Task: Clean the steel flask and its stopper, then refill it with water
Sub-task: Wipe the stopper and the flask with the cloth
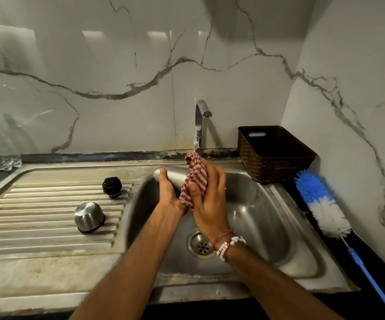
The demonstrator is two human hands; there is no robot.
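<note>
The steel flask [175, 177] lies tilted over the sink basin [256, 215], its end pointing up and left. My left hand [169, 196] grips its body from below. My right hand [207, 199] presses a red-and-white striped cloth [195, 179] around the flask's right part, which the cloth and hand hide. The black stopper [111, 187] stands on the ribbed draining board [48, 215]. A steel cup lid [88, 217] sits upside down on the same board, nearer to me.
The tap [201, 125] stands behind the sink with no water running. A brown woven basket [274, 153] sits at the back right. A blue-and-white duster [323, 204] lies along the right counter. A clear plastic bottle [5, 158] stands at the far left.
</note>
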